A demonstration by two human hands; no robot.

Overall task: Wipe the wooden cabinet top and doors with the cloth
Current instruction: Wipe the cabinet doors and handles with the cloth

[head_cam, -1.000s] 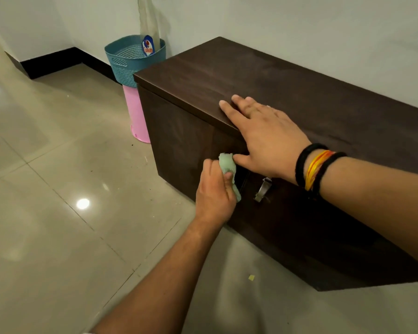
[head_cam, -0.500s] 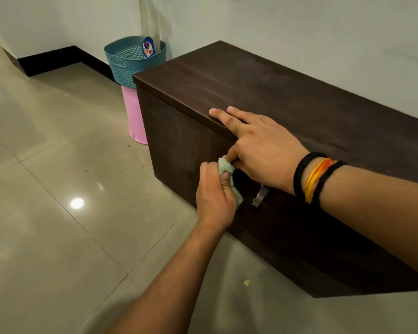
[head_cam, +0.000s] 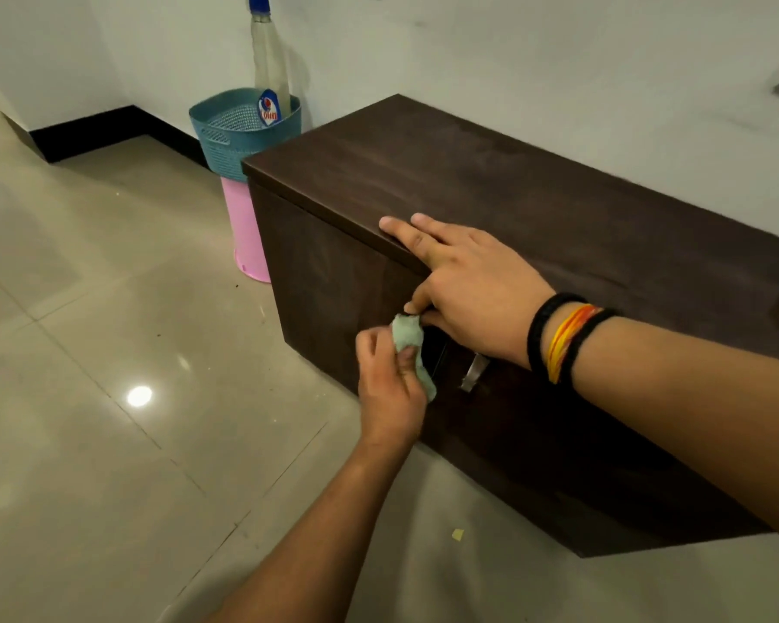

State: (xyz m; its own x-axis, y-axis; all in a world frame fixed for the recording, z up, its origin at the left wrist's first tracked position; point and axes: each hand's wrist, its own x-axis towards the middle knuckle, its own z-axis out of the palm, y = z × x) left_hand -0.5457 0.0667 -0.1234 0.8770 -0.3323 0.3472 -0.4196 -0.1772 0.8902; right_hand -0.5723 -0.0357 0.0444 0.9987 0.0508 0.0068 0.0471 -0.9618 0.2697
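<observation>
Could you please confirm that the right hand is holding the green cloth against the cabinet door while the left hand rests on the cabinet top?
Not quite: the hands are swapped. In the head view the left hand holds the green cloth against the cabinet door, while the right hand, the one with wristbands, rests on the cabinet top.
</observation>
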